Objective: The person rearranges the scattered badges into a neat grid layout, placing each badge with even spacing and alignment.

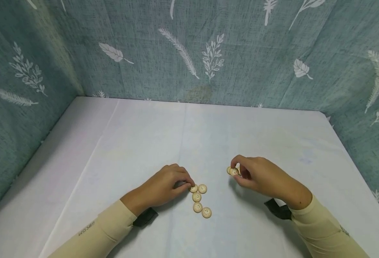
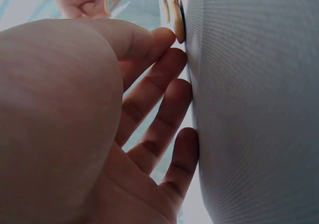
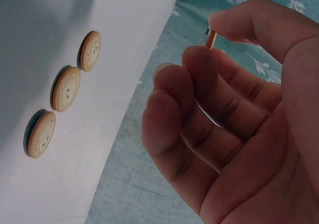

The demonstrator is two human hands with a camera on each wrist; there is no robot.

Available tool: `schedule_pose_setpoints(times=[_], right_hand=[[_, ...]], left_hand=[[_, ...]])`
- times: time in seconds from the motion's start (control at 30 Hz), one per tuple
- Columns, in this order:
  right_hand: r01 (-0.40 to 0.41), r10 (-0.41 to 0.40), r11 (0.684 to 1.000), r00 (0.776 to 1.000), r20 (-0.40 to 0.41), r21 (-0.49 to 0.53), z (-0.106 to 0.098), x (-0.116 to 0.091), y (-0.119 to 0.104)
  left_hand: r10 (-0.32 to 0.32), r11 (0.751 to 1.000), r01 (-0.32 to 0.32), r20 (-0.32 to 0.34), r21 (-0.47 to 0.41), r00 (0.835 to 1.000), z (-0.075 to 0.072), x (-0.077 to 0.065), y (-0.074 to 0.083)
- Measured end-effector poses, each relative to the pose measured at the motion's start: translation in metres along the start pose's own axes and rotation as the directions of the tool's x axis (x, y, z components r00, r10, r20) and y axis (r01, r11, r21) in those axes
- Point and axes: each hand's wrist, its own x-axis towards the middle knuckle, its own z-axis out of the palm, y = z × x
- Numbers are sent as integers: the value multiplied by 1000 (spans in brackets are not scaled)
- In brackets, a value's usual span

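Several round wooden buttons, each marked with a bear face, lie on the white table in a bent row. My left hand (image 1: 168, 182) rests beside this row, thumb and index fingertips touching the edge of the upper left button (image 1: 194, 189); in the left wrist view, the other fingers (image 2: 187, 149) are extended down to the cloth. To the right, my right hand (image 1: 257, 175) pinches a button (image 3: 212, 39) on edge between thumb and index finger, above the table. Beneath that hand sit more buttons (image 1: 229, 170), partly hidden in the head view.
In the right wrist view, three buttons (image 3: 66, 89) stand in a line on the cloth. The white tablecloth (image 1: 144, 136) meets a green leaf-patterned curtain (image 1: 189, 53) at the back and both sides. Black straps (image 1: 278, 209) hang under both wrists.
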Motion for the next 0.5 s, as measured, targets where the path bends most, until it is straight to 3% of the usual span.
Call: schedule_pose_setpoints(times=[0.5], right_hand=[[-58, 58, 998, 998, -20, -3, -4, 0, 10]], left_hand=[[8, 1000, -8, 4, -1, 1000, 0, 1, -1]])
